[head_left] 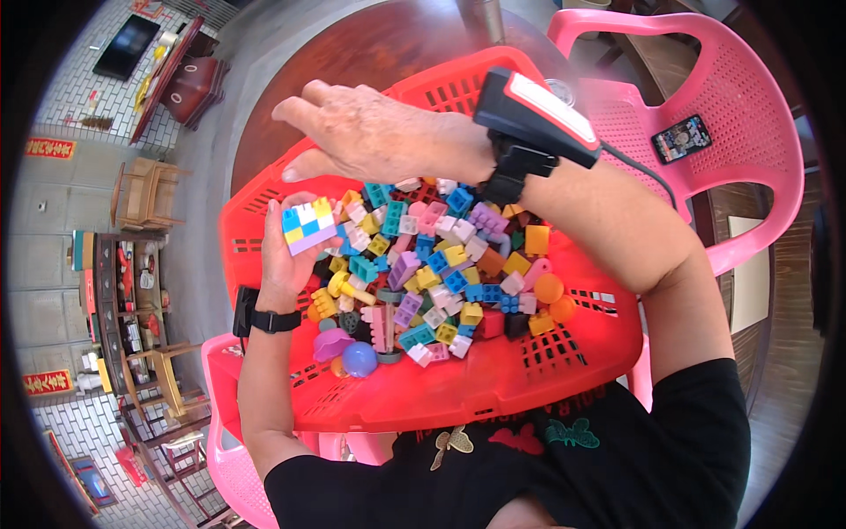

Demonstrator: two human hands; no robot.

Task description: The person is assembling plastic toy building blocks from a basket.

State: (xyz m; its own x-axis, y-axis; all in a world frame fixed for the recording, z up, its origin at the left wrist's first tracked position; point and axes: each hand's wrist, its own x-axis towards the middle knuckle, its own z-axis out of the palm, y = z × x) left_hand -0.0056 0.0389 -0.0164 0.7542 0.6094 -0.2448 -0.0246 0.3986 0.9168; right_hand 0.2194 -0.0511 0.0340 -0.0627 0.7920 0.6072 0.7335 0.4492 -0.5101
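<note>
Multicoloured block stack [308, 227] partly hides left hand [284, 263] holding it.

Left of the left hand [278, 263], two red wall banners [50, 148] bear gold characters; lower right of it, a black T-shirt [652, 458] bears red lettering [564, 403].

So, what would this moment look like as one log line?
left fingers: holding multicoloured block stack | right fingers: spread, nothing visibly held | red basket: holds loose toy blocks | phone: on pink chair
</note>
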